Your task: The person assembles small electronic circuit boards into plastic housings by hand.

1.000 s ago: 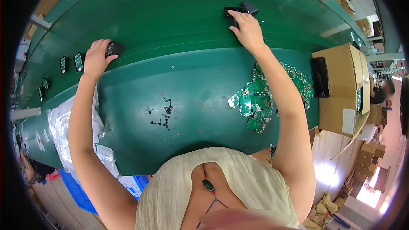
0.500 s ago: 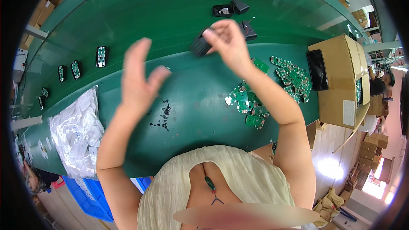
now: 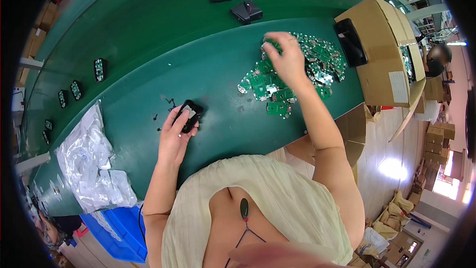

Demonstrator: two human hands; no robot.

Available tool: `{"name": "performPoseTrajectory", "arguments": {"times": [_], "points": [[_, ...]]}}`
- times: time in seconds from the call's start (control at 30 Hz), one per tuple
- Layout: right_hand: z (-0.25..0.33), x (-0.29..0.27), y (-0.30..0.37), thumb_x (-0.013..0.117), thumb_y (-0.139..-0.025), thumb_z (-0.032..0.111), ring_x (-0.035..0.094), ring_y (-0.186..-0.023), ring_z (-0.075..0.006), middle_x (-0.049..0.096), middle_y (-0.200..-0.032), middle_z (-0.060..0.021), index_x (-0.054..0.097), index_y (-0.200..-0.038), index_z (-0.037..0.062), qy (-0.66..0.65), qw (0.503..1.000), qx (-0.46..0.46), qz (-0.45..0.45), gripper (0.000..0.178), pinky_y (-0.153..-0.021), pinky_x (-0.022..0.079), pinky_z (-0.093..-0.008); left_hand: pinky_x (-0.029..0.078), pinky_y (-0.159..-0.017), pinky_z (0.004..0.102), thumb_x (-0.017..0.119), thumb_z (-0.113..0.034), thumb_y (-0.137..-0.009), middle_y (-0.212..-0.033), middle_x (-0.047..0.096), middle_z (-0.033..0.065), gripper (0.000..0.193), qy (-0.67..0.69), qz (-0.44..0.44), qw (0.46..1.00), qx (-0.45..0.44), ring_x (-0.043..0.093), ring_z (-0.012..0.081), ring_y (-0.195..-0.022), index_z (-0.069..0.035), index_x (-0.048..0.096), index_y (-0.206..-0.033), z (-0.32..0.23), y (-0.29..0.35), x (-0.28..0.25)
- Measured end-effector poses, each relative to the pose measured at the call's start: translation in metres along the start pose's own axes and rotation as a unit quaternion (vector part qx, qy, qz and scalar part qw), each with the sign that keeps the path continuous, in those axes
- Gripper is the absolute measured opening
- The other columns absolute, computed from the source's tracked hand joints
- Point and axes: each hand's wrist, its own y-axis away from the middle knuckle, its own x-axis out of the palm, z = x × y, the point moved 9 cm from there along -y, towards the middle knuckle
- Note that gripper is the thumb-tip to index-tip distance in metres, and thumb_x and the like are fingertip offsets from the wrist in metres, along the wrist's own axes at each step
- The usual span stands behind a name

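Near the front of the green bench, my left hand (image 3: 173,141) grips a black plastic housing (image 3: 195,114), its hollow side up and a light part showing inside. A few small black pieces (image 3: 171,102) lie just beyond that hand. To the right, my right hand (image 3: 290,62) hovers at a heap of green circuit boards (image 3: 320,52), thumb and fingers apart, with nothing visible between them. Some looser boards (image 3: 265,84) are spread on the near-left side of the heap.
Black housings (image 3: 246,12) sit on the far green strip, as do several holding boards (image 3: 100,69) at left. A clear bag of white parts (image 3: 87,151) lies left. At right stands a cardboard box (image 3: 379,54) with a dark flat panel (image 3: 350,42) against it.
The black housing has passed from my right hand to my left and come nearer to me. My right hand has moved down to the circuit boards. The view has shifted too.
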Motion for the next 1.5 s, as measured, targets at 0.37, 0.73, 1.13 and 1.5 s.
{"name": "performPoseTrajectory", "arguments": {"times": [0.37, 0.73, 1.13, 1.5], "points": [[0.052, -0.002, 0.007, 0.067, -0.075, 0.024, 0.053, -0.097, -0.0247, 0.055, -0.109, -0.0101, 0.058, -0.108, 0.0071, 0.004, 0.988, -0.136, 0.070, 0.038, -0.079, 0.046, -0.0354, 0.044, -0.061, 0.0237, 0.049, -0.011, -0.089, -0.089, 0.059, 0.0085, 0.026, -0.122, 0.059, 0.991, 0.022, 0.056, 0.0119, -0.072, -0.001, 0.048, -0.113, -0.001, 0.022, 0.041], [0.103, 0.056, 0.097, 0.060, -0.083, 0.009, 0.055, -0.055, -0.0099, 0.057, -0.081, -0.0112, 0.043, -0.105, 0.0003, -0.449, 0.842, 0.179, 0.240, 0.029, -0.046, 0.046, -0.0259, 0.045, -0.069, 0.0261, 0.046, -0.018, -0.091, -0.105, 0.050, 0.0084, 0.038, -0.074, 0.154, 0.980, 0.106, 0.053, 0.0159, -0.089, 0.000, 0.035, -0.123, 0.000, 0.037, 0.055], [0.073, -0.012, 0.062, 0.069, -0.070, 0.019, 0.055, -0.087, -0.0228, 0.054, -0.106, -0.0076, 0.057, -0.104, 0.0079, 0.006, 0.989, -0.118, 0.091, 0.038, -0.071, 0.048, -0.0333, 0.049, -0.082, 0.0426, 0.039, -0.024, -0.094, -0.103, 0.056, 0.0182, 0.029, -0.019, 0.069, 0.994, 0.078, 0.058, 0.0296, -0.096, -0.004, 0.039, -0.115, 0.010, 0.026, 0.039], [0.052, -0.016, 0.071, 0.063, -0.079, 0.010, 0.061, -0.069, -0.0192, 0.062, -0.082, -0.0066, 0.063, -0.089, 0.0045, -0.108, 0.989, -0.059, 0.084, 0.012, -0.058, 0.049, -0.0275, 0.053, -0.069, 0.0362, 0.039, -0.022, -0.094, -0.093, 0.057, 0.0142, 0.029, -0.055, 0.097, 0.993, 0.034, 0.061, 0.0225, -0.078, -0.001, 0.041, -0.114, 0.013, 0.032, 0.051]]}}
